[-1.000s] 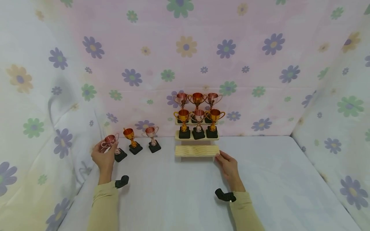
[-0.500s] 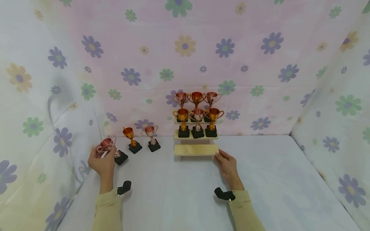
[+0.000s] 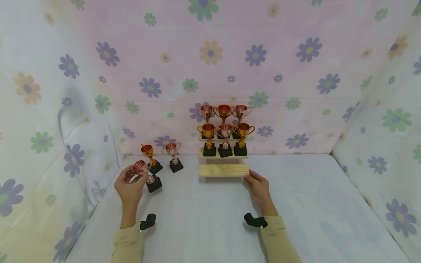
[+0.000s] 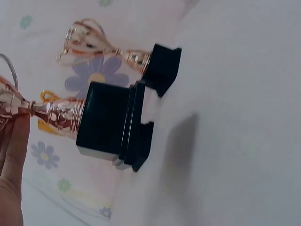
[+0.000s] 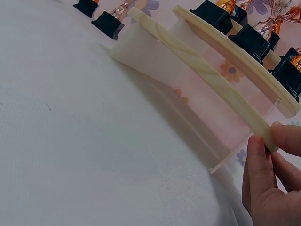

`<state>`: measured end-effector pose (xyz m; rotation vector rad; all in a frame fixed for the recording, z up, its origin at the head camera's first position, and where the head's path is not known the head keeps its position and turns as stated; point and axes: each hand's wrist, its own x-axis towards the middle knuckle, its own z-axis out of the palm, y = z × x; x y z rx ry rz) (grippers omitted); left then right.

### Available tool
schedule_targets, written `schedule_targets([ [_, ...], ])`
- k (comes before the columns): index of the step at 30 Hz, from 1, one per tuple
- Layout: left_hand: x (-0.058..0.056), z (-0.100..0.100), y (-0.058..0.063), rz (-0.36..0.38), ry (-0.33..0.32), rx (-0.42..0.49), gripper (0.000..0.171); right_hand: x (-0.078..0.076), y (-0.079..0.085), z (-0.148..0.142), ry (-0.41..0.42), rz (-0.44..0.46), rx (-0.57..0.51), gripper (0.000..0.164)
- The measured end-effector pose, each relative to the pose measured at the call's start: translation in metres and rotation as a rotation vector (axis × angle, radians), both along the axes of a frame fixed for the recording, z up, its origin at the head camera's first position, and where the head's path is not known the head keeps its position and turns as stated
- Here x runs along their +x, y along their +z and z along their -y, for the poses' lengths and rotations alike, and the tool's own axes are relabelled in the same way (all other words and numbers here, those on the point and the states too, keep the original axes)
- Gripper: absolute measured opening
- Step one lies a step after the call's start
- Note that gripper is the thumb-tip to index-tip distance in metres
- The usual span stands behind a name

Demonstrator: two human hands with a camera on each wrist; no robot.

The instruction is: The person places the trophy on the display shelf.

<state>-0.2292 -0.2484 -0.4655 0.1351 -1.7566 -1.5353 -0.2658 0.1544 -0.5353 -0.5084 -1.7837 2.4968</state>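
Note:
My left hand (image 3: 131, 190) grips a rose-gold trophy (image 4: 106, 117) by its cup, at the left of the head view. Its black square base hangs over the white table, with a shadow apart from it in the left wrist view. Behind it stand a gold trophy (image 3: 148, 150) and another rose-gold trophy (image 3: 172, 148). My right hand (image 3: 261, 190) pinches the right end of the bottom wooden step (image 5: 207, 70) of a tiered stand, thumb above and fingers beneath. That step carries nothing.
On the middle step (image 3: 204, 155) are two gold trophies with a rose-gold one between them. Three more trophies stand on the top step (image 3: 201, 139), partly hidden. Flowered cloth (image 3: 296, 120) walls the white table (image 3: 197, 219) at the back and sides.
My left hand first drew slightly left and toward me with the rose-gold trophy, then carried it right, in front of the gold one. My right hand has stayed at the bottom step.

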Motion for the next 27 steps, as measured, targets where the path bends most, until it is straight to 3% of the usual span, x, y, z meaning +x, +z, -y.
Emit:
schedule_targets([
  [4, 0.006, -0.018, 0.009, 0.014, -0.085, -0.083, 0.039, 0.001, 0.001, 0.000, -0.003, -0.011, -0.005, 0.048],
  [9, 0.005, -0.041, 0.014, 0.024, -0.194, -0.146, 0.040, 0.001, 0.001, 0.000, -0.012, -0.018, -0.014, 0.048],
  [16, -0.018, -0.072, -0.002, 0.011, -0.341, -0.118, 0.045, 0.000, 0.000, 0.001, -0.017, -0.011, -0.024, 0.046],
  [19, -0.024, -0.089, -0.002, -0.006, -0.398, -0.120, 0.046, 0.000, 0.000, 0.001, -0.011, -0.004, -0.014, 0.045],
  [23, -0.030, -0.113, 0.003, -0.027, -0.472, -0.116, 0.047, -0.001, 0.000, 0.001, -0.007, -0.003, -0.001, 0.045],
  [27, -0.027, -0.139, 0.020, -0.035, -0.542, -0.131, 0.044, 0.000, 0.000, 0.001, -0.021, -0.016, -0.009, 0.046],
])
